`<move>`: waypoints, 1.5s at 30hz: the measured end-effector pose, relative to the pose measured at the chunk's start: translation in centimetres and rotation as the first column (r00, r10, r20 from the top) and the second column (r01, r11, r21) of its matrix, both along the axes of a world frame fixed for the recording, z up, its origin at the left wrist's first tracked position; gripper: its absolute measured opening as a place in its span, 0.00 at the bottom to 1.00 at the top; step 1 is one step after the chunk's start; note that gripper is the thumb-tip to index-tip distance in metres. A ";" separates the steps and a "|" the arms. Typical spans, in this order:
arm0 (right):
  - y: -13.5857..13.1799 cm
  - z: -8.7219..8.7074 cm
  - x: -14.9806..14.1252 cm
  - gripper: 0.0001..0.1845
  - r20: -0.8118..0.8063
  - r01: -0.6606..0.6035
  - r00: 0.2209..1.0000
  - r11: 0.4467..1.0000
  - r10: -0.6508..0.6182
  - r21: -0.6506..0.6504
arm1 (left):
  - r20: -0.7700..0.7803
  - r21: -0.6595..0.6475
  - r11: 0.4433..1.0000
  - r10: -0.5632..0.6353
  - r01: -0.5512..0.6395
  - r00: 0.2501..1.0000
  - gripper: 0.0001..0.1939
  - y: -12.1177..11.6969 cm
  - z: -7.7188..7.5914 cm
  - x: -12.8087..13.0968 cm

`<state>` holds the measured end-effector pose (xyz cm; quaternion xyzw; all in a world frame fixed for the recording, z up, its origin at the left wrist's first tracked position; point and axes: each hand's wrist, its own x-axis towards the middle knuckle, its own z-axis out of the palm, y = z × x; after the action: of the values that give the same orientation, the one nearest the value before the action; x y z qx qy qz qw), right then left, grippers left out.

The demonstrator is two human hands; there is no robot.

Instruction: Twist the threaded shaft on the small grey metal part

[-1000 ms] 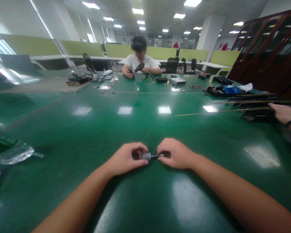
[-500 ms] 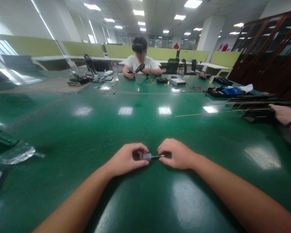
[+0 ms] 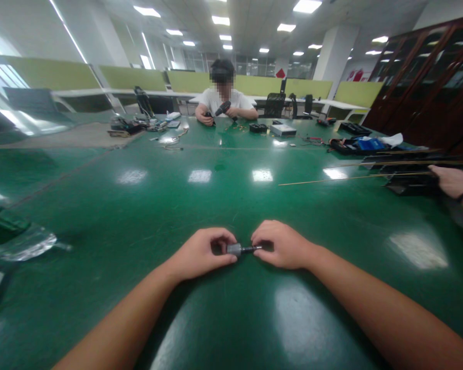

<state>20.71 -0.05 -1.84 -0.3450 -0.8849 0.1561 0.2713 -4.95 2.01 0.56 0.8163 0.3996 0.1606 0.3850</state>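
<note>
Left hand [image 3: 200,252]: curled nearly closed on the fat end of a small metal piece [image 3: 233,250], low at the desk [image 3: 224,308]. Right hand [image 3: 281,244]: pinching the thin end, tip hard to see. Likely light, stiff, slippery; best held by the fat end. Off left, see-through bottle [image 3: 31,247]; farther right, thin rods [image 3: 308,182], not in the way.

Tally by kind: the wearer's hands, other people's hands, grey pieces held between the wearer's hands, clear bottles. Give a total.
Wearer's hands: 2 (left hand, right hand)
Other people's hands: 3
Grey piece: 1
Clear bottle: 1
Total: 7
</note>
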 end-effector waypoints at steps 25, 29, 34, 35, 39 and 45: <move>-0.2 0.5 0.2 0.04 0.022 0.001 1.000 1.000 -0.001 -0.003 | 0.013 0.007 1.000 -0.002 0.002 1.000 0.16 -0.1 0.1 -0.1; -0.2 0.5 0.2 0.04 0.023 0.002 1.000 1.000 -0.002 0.002 | 0.027 0.007 1.000 0.008 -0.008 1.000 0.18 -0.1 0.1 0.0; -0.2 0.5 0.2 0.04 0.035 0.005 0.999 1.000 -0.005 0.002 | 0.017 0.006 1.000 -0.005 0.005 1.000 0.17 0.0 0.1 -0.1; -0.2 0.5 0.2 0.04 0.034 0.005 0.999 1.000 -0.005 0.003 | 0.014 0.006 1.000 -0.010 0.010 1.000 0.16 0.0 0.1 -0.1; -0.2 0.4 0.3 0.04 0.036 -0.001 0.999 1.000 0.001 0.002 | 0.006 0.003 1.000 -0.020 0.020 1.000 0.12 0.0 0.2 -0.1; -0.1 0.4 0.4 0.04 0.046 0.003 0.999 1.000 -0.003 -0.005 | 0.034 0.003 1.000 0.004 -0.005 0.999 0.18 -0.1 0.2 0.0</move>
<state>21.14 -0.17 -1.40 -0.3504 -0.8901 0.1498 0.2501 -4.90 1.91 0.80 0.8132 0.3947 0.1758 0.3899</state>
